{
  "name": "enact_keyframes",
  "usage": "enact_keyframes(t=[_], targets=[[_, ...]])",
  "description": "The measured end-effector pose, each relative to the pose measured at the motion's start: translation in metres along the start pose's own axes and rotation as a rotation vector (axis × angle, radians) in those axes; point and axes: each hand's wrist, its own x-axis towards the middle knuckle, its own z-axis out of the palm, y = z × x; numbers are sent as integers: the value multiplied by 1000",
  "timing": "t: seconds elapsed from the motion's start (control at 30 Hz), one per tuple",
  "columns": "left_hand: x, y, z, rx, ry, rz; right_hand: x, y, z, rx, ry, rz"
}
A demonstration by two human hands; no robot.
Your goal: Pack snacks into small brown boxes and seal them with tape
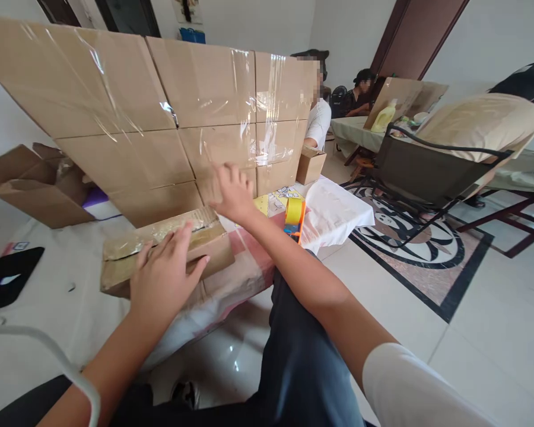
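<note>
While the left hand point(167, 267) lies over the near edge of a long cardboard carton point(216, 252), its fingers stretched out and clenching nothing, the right hand point(235, 190) hovers by that carton's right end, fingers apart and slightly bent, with nothing in its grasp; whether it touches the cardboard, I cannot tell. The carton sits on a cloth-covered table point(253, 258), clear tape running along its top, just in front of a tall cardboard wall point(137, 118) marked off in 3 rows and streaked with shiny tape. To the right of the right hand stands a tape dispenser point(295, 218) with 1 yellow roll. Beyond it, a small box point(310, 165) rests near a person's white sleeve point(319, 121). At far left is an open box point(44, 187), its flaps raised, and nearer, a flat black item point(13, 274).
</note>
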Motion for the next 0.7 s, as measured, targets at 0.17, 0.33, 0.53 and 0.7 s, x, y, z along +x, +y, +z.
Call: enact_keyframes(t=[0.17,0.33,0.53,0.7], targets=[[-4,3,-3,25,0,54,5,34,-3,282,-245,87],[2,-6,-3,-2,2,136,-7,53,0,148,-299,135],[11,-24,-1,-27,-115,169,-2,91,-17,71,-264,396],[10,-23,-4,2,-121,174,4,114,-32,0,-228,560]])
